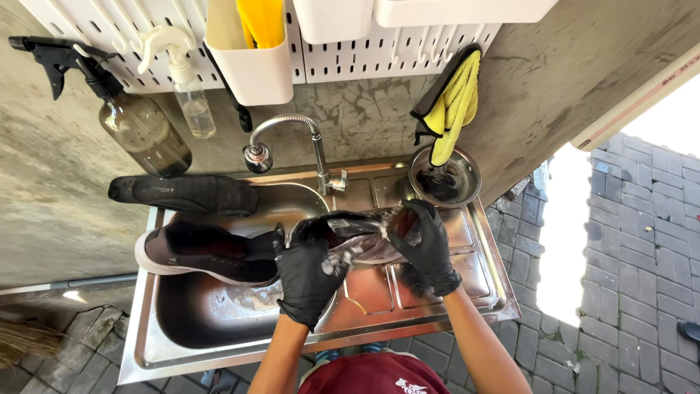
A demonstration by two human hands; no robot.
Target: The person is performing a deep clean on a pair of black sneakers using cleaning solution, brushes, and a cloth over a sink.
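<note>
Both my hands wear black gloves. My left hand (306, 276) grips the near end of a soapy dark shoe (357, 235) held over the steel sink (219, 321). My right hand (426, 244) wraps around the shoe's other end, fingers closed on it. Foam covers part of the shoe. A second dark shoe with a pale sole (208, 255) lies on its side across the sink's left rim. A black insole (182, 193) rests on the back left edge of the sink.
A curved tap (292, 135) rises behind the basin. A small steel bowl (445, 179) holds something dark. A yellow cloth (456, 106), two spray bottles (138, 117) and white bins (251, 58) hang on the pegboard wall. Paving lies to the right.
</note>
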